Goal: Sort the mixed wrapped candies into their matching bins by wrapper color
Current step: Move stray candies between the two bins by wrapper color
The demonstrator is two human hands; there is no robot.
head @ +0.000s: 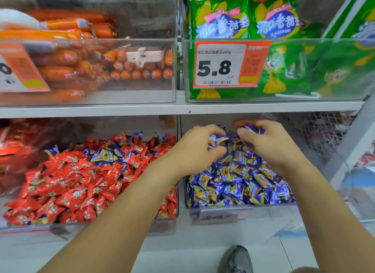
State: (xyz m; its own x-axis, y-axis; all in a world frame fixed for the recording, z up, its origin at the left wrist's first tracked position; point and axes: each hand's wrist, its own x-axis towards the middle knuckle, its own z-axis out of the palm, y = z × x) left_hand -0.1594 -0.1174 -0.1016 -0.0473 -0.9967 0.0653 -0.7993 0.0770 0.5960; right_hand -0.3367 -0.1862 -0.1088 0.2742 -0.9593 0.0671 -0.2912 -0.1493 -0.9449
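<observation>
Two clear bins sit on the lower shelf. The left bin [172, 220] holds red-wrapped candies [81, 183] with several blue-wrapped candies [105, 156] mixed in near its back. The right bin [239, 213] holds blue-wrapped candies [239, 183]. Both hands are over the back of the right bin. My left hand [194, 148] has curled fingers around a bunch of blue candies. My right hand [269, 142] also grips blue candies, some showing between its fingers.
The upper shelf carries a clear bin of orange sausages [81, 67] at left and green snack bags [263, 24] behind a 5.8 price tag [221, 66] at right. A wire mesh panel [316, 132] stands right of the blue bin. A grey shoe [237, 260] shows below.
</observation>
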